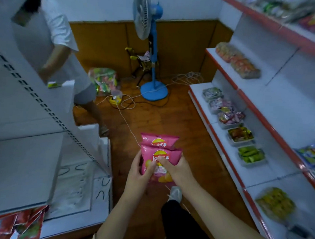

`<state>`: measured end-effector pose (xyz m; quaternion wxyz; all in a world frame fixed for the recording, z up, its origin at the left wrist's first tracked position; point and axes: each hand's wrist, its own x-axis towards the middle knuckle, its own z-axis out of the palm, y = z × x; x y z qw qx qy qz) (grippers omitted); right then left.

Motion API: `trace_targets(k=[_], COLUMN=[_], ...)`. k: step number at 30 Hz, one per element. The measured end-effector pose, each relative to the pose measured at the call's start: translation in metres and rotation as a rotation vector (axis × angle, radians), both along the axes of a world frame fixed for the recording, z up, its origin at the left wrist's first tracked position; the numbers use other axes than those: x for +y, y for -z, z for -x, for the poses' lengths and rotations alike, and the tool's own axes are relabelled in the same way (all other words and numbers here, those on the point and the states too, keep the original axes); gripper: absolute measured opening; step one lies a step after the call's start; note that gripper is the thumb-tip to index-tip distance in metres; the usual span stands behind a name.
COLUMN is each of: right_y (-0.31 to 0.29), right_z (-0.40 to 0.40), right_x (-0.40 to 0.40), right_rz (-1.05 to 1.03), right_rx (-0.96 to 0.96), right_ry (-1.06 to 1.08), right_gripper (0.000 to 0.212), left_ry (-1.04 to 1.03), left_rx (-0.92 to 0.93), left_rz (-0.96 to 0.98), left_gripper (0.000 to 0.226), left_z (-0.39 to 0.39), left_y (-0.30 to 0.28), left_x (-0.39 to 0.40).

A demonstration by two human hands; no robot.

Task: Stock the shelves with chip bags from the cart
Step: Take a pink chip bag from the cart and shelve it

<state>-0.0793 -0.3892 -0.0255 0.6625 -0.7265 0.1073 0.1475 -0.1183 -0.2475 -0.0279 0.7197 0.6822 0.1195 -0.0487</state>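
Two pink chip bags point(160, 149) with yellow-and-red logos are stacked one on the other, held above the wooden floor in the middle of the aisle. My left hand point(139, 170) grips their left edge, thumb across the front. My right hand point(176, 171) holds their right side, thumb pressing on the nearer bag's logo. The white shelves with red edges point(224, 139) run along the right, carrying trays of snacks. No cart is in view.
A white shelf unit point(26, 159) stands on the left with red bags point(19, 223) below it. A person in a white shirt point(48, 44) stands at the far left. A blue standing fan point(153, 65), loose cables point(128, 122) and a bag of sweets point(105, 80) lie ahead.
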Motion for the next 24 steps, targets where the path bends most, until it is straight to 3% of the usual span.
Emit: trace_targets(k=[8, 12, 20, 24], right_y=[0.021, 0.026, 0.019, 0.017], right_z=[-0.084, -0.148, -0.249, -0.275], right_x=[-0.052, -0.099, -0.229, -0.290], right_rz=[-0.128, -0.152, -0.085, -0.048], right_rx=[0.039, 0.027, -0.064, -0.092], right_ry=[0.089, 0.216, 0.459, 0.615], right_gripper=[0.046, 0.053, 0.032, 0.055], left_ry=[0.091, 0.175, 0.463, 0.617], left_rx=[0.030, 0.053, 0.025, -0.002], left_rz=[-0.051, -0.056, -0.071, -0.068], left_gripper=[0.060, 0.054, 0.045, 0.047], left_z=[-0.104, -0.180, -0.320, -0.369], left_y=[0.011, 0.007, -0.005, -0.005], left_x=[-0.049, -0.096, -0.227, -0.294])
